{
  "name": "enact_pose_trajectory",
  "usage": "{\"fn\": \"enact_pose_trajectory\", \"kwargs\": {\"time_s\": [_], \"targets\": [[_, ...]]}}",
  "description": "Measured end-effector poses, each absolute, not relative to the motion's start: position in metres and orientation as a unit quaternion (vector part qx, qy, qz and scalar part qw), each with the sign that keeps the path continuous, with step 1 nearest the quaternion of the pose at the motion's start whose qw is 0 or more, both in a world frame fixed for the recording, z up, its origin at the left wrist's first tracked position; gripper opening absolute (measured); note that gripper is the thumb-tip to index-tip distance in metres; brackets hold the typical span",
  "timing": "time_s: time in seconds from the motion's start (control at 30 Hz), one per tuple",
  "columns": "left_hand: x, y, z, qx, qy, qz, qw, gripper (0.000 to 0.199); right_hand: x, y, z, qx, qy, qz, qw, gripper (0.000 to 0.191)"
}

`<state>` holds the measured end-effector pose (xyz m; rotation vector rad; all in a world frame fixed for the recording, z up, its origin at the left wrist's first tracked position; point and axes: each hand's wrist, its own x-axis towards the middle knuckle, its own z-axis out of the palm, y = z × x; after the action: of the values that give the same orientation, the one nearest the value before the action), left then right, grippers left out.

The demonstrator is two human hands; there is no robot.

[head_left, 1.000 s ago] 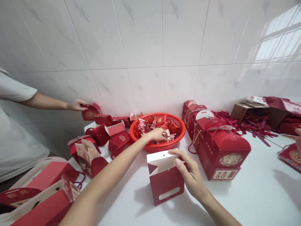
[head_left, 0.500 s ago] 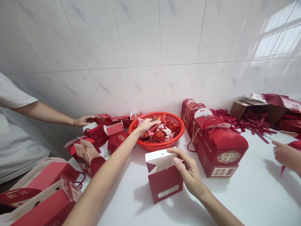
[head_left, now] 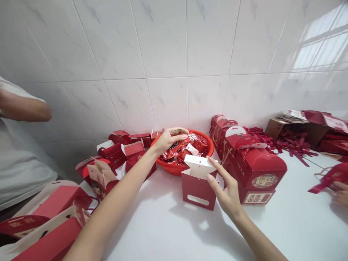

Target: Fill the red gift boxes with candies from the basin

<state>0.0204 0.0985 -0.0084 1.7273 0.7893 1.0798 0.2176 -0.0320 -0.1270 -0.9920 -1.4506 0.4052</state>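
Observation:
My left hand (head_left: 172, 139) is over the left part of a red plastic basket (head_left: 174, 169) full of wrapped candies (head_left: 191, 149). Its thumb and fingers are pressed together, and what they hold, if anything, is hidden. With thumb and fingers my right hand (head_left: 224, 185) grips the right side of a small red box (head_left: 198, 186). This box stands upright on the white table just in front of the basket, its top open and a white flap raised at the back.
Closed red boxes (head_left: 257, 170) stand in a row right of the basket. Several open red boxes (head_left: 108, 156) crowd the left. Dark red ribbons (head_left: 295, 139) lie back right. Another person's hand (head_left: 341, 194) holds red material at the right edge; a person's forearm (head_left: 25, 107) shows far left.
The small box and my right hand have moved back and right, nearer the basket. My left hand has risen slightly off the candies. The person at left has pulled a hand back from the boxes.

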Motion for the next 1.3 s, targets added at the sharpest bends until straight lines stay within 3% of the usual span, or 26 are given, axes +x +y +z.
{"fn": "enact_pose_trajectory", "kwargs": {"time_s": [0.1,0.5,0.8,0.97,1.3], "targets": [[0.018,0.082,0.007,0.737,0.287,0.424,0.441,0.032,0.218,-0.030,-0.124,-0.435,-0.624,0.221,0.610,0.050],[0.015,0.049,0.032,0.898,0.251,0.124,0.339,0.024,0.219,-0.030,-0.119,-0.422,-0.625,0.271,0.597,0.054],[0.040,0.043,0.012,0.887,0.281,0.273,0.246,0.025,0.218,-0.029,-0.121,-0.411,-0.623,0.274,0.606,0.051],[0.050,0.041,-0.005,0.906,0.248,0.285,0.187,0.026,0.218,-0.027,-0.124,-0.416,-0.620,0.269,0.609,0.050],[0.046,0.034,0.003,0.886,0.303,0.241,0.255,0.033,0.216,-0.029,-0.120,-0.411,-0.621,0.269,0.611,0.050]]}}
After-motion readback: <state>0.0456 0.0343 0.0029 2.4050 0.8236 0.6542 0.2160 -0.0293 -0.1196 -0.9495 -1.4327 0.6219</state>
